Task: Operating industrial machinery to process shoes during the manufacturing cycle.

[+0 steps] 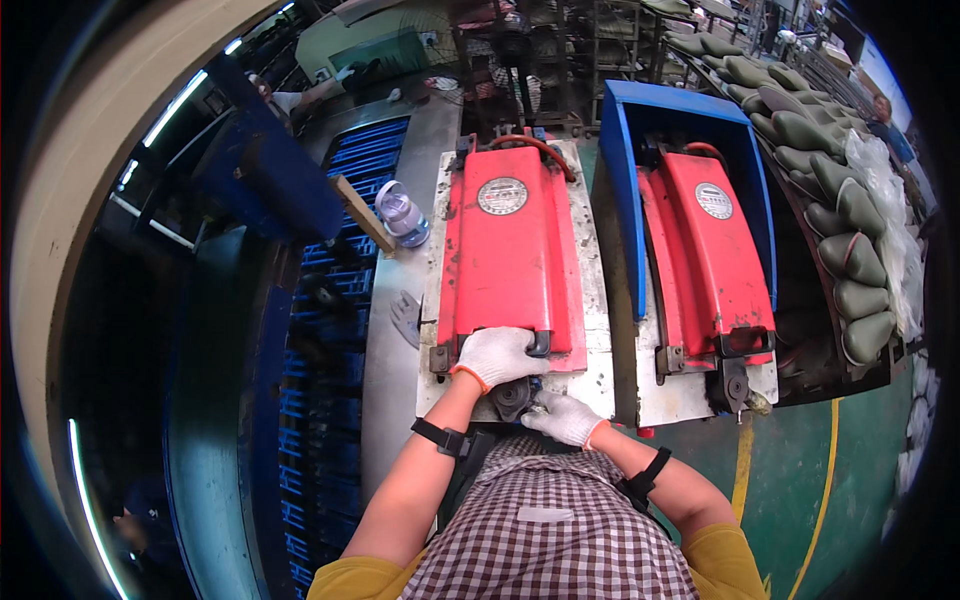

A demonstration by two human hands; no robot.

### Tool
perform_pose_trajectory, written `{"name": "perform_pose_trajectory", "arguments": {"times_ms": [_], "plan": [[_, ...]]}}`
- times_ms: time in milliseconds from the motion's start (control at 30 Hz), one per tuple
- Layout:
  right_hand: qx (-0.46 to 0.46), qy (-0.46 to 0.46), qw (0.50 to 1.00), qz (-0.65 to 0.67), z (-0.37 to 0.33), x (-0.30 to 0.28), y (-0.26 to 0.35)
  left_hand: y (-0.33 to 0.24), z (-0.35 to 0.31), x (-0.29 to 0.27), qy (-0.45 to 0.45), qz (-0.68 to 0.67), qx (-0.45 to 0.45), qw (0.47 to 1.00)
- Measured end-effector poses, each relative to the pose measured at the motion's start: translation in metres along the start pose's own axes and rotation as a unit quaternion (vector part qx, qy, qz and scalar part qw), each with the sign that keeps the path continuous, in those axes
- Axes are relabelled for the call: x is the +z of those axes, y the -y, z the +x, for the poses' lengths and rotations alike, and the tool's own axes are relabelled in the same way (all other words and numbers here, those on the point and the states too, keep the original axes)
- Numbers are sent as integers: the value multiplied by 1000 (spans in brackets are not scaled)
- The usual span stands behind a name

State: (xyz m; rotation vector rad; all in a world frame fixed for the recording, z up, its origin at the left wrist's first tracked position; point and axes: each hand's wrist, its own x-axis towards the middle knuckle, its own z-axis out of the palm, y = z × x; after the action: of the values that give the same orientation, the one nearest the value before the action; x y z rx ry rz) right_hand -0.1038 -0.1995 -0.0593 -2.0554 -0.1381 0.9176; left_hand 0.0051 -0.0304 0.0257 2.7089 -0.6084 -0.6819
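White knitted gloves cover both my hands. My left hand (497, 357) is closed over the black handle (541, 345) at the front of a red press lid (505, 265), which lies lowered on its pale base plate (597, 345). Only the handle's right end shows past the glove. Below it sits a dark round latch piece (511, 396). Just right of that piece, my right hand (565, 418) has its fingers curled together by the front edge. What the right fingers grip, if anything, is hidden.
A second red press (712, 250) stands to the right inside a blue hood (685, 100). Grey-green shoe forms (850, 260) fill a rack beyond it. On the metal table at left are a clear bottle (402, 215) and a grey glove (406, 318), beside a blue-slatted conveyor (365, 160).
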Motion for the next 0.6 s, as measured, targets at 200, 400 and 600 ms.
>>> {"name": "perform_pose_trajectory", "arguments": {"times_ms": [200,400,600], "plan": [[27,9,990,137,1,8,-2,1,-2,0,4,-2,6,1000],[79,-4,947,311,-10,49,10,3,-6,1,3,0,-1,1000],[85,89,965,231,-24,35,14,0,-7,4,-16,19,24,999]]}}
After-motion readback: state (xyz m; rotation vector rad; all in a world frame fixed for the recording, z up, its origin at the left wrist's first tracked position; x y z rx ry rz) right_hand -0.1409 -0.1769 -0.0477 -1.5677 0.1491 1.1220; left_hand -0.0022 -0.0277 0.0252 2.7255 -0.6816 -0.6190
